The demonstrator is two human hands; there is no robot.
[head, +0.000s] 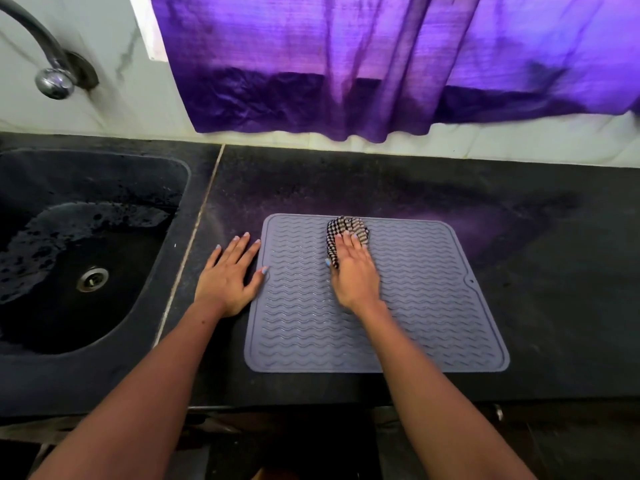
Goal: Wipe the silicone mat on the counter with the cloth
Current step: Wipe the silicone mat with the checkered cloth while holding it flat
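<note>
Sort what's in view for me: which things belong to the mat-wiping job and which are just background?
In the job:
- grey silicone mat, flat on the counter
- checked cloth, on the mat near its far edge
- right hand, flat on the cloth
- left hand, flat on the counter at the mat's left edge

Just background:
- sink
- tap
- purple curtain

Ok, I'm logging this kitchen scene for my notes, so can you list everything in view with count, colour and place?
ribbed silicone mat: one, grey, on the counter, centre
checked cloth: one, dark and pale, on the mat's far part, under the right hand
stone counter: one, black
sink basin: one, black, left
metal tap: one, silver, far left
fabric curtain: one, purple, behind the counter
left hand: flat beside the mat's left edge
right hand: pressing the cloth
</note>
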